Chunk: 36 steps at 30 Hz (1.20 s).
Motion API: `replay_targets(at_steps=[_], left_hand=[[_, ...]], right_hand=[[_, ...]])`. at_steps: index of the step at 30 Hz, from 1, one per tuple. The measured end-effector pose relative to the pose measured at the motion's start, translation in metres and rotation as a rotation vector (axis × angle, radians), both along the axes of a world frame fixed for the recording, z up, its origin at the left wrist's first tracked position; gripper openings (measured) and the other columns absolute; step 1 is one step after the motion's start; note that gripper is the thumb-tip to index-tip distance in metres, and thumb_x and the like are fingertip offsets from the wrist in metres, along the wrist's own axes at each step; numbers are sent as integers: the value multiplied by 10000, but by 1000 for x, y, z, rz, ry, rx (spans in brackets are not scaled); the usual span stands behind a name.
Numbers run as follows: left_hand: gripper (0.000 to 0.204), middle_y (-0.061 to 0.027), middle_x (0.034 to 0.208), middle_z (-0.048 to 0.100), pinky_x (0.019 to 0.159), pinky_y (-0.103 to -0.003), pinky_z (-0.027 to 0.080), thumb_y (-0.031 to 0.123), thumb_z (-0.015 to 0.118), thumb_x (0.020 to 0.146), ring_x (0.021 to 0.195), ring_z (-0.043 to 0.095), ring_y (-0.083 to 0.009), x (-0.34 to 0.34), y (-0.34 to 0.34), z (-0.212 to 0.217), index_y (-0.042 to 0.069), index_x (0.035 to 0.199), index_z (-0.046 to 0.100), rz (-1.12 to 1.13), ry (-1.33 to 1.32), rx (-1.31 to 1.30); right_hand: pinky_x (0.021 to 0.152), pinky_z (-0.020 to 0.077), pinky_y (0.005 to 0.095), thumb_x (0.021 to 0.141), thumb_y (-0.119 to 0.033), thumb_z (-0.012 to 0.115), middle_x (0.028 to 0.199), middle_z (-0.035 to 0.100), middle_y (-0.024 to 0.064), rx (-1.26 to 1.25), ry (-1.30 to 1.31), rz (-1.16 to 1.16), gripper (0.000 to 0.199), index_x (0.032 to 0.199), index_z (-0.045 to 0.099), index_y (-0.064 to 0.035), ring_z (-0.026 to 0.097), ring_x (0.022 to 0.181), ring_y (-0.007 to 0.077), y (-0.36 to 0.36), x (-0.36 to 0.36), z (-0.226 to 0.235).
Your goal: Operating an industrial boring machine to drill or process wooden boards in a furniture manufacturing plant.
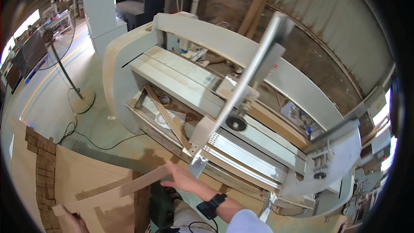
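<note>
A workshop with a smooth greenish floor [92, 133] and a ribbed metal wall [327, 13], its lower part stained a patchy rusty brown. The right hand [185, 180] has its fingers [170, 171] closed around one end of a flat brown strip [118, 193]. The left hand [77, 222], dim and partly cut off by the lower edge, grips the other end. The strip is long, narrow and straight-edged, plain tan and wood-like, with a smooth, matt broad face. It is held up at a slant between the hands, its right end higher, above a large, flat brown board [92, 164]. Along that board's left side lie rows of small, blocky brown pieces [44, 181].

A black band [211, 207] with a box on it circles the right wrist, below a pale sleeve [248, 222]. Beyond the hands stands a pale, round-cornered machine [125, 60] with a shiny metal bar [248, 77], a black round knob [236, 123] and a dusty tray holding a diagonal wooden slat [166, 116]. To the left, a standing fan [48, 36] rises from a round base; a dark cable [103, 147] curls nearby.
</note>
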State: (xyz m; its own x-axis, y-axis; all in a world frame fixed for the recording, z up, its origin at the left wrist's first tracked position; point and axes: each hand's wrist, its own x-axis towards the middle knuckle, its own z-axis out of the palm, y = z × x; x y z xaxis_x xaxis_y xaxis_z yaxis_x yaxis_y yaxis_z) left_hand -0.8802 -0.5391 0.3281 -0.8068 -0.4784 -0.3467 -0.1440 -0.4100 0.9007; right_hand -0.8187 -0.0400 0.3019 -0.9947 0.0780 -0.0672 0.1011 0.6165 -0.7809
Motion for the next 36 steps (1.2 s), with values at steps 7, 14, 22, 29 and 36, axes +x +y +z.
replay_targets(at_steps=[7, 14, 22, 29, 36], left_hand=[[334, 17, 741, 545, 397, -208, 354, 448, 493, 846, 581, 503, -99, 44, 190, -17, 136, 957, 531, -593, -157, 184], [368, -134, 950, 547, 630, -391, 490, 275, 593, 809, 872, 568, -218, 83, 358, -61, 46, 1070, 473, -1562, -445, 42], [738, -211, 1239, 388, 980, -467, 266, 195, 707, 622, 1168, 355, -366, 172, 569, -91, -3, 1245, 362, -1670, 1256, -1301], [771, -165, 1350, 299, 996, -567, 185, 202, 656, 620, 1272, 224, -363, 210, 680, -144, 66, 1306, 333, -1436, 1876, -1814], [580, -140, 1189, 476, 926, -438, 366, 92, 589, 675, 1098, 447, -320, 180, 733, -150, 80, 1231, 422, -1904, 1729, -1489]], right_hand=[[896, 342, 491, 672, -371, 665, 1133, 494, 173, 682, -181, -61, 668, 1224, 400, -106, 478, 1057, 313, 22, 196, 38], [713, 466, 428, 716, -139, 560, 945, 566, 172, 251, -488, -442, 467, 1162, 427, -100, 565, 844, 351, 33, 392, 0], [725, 477, 425, 777, -168, 498, 973, 564, 155, 143, -760, -589, 411, 1180, 425, -133, 575, 861, 335, 21, 539, -39], [758, 470, 396, 770, -143, 495, 949, 568, 118, 187, -585, -405, 350, 1115, 482, -89, 570, 880, 300, 73, 500, -84], [746, 423, 355, 763, -148, 465, 906, 567, 64, 501, -393, -340, 231, 963, 580, -140, 531, 927, 208, 151, 443, -120]])
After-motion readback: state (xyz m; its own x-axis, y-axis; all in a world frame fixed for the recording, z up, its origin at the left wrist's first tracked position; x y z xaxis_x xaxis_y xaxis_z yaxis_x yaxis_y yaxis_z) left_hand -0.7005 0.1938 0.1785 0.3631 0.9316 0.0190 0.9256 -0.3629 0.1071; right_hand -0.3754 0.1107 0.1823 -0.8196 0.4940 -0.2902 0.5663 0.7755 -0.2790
